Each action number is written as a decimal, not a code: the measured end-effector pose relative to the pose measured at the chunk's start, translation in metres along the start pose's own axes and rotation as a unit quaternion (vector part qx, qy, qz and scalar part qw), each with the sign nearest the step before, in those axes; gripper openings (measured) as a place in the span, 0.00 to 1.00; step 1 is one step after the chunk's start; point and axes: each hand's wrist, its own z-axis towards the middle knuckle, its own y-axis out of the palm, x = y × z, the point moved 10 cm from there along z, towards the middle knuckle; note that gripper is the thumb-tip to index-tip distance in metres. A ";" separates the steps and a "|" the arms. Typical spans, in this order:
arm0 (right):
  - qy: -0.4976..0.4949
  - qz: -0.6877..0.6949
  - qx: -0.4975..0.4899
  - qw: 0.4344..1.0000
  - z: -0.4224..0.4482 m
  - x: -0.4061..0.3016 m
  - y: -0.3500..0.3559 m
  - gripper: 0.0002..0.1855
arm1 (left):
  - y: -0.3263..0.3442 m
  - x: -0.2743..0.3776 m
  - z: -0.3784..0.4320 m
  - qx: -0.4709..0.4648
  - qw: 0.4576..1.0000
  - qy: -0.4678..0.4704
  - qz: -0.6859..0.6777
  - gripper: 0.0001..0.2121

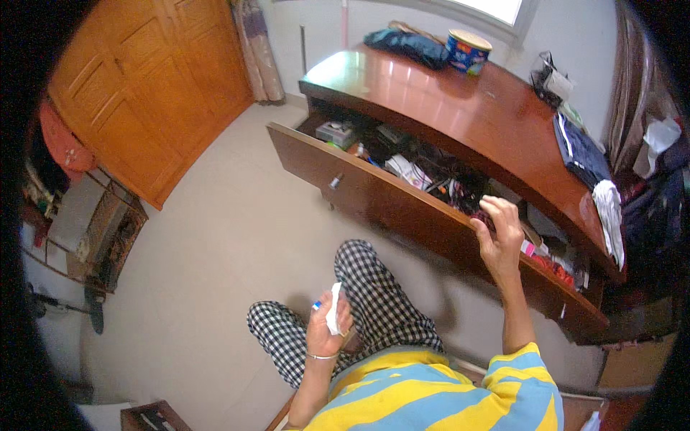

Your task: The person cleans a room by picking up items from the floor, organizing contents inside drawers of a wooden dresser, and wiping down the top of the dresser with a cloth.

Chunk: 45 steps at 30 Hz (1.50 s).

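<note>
My left hand [329, 323] is closed around a crumpled white item [335, 310], perhaps paper or tissue, and a small blue-and-white piece shows by its fingers. It is above my lap, by the checked trousers [377, 301]. At the front edge of a pulled-out wooden drawer [388, 188], my right hand [498, 231] has its fingers over the rim and its thumb apart; whether it grips the rim is unclear. Inside the drawer lie a clear plastic box [334, 132], a white-and-pink packet [409, 171], dark cables and, right of my hand, red items [552, 269].
The glossy wooden dresser [431, 102] carries dark folded cloth [407, 46], a blue tin [468, 53] and folded clothes [579, 148]. A wooden door [145, 81] stands upper left, with a metal rack [102, 231] below it. Cardboard [636, 361] sits at lower right.
</note>
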 end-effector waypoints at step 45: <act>0.018 0.432 -0.005 0.902 -0.080 0.047 -0.044 0.12 | 0.118 -0.024 0.141 0.101 0.890 0.127 0.425 0.05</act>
